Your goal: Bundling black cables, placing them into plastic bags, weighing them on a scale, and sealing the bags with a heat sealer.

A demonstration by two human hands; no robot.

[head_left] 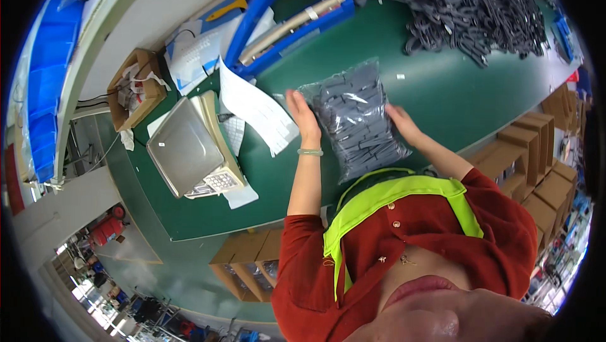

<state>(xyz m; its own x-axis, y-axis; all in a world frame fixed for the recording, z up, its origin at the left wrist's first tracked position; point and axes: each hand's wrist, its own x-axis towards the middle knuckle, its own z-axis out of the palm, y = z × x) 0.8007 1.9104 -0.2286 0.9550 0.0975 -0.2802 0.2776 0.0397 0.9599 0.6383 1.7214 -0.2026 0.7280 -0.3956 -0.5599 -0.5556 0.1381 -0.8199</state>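
Note:
A clear plastic bag (pixel 356 118) packed with dark grey pieces lies on the green worktable (pixel 278 197), close in front of me. The upper left corner of its film sticks out, loose and crinkled. My left hand (pixel 304 118) is beside the bag's left edge, fingers stretched out and thumb side up. At the opposite edge, my right hand (pixel 405 125) has its fingertips against the bag, fingers extended and partly hidden. A pale green bangle (pixel 310 152) circles my left wrist.
A large heap of dark grey straps or cables (pixel 473 11) covers the far right. Left of me stand a scale with a metal pan (pixel 183 146), a paper sheet (pixel 252 105) and an open cardboard box (pixel 136 89). A blue frame (pixel 297 36) rises behind. Cartons (pixel 530 153) stand at right.

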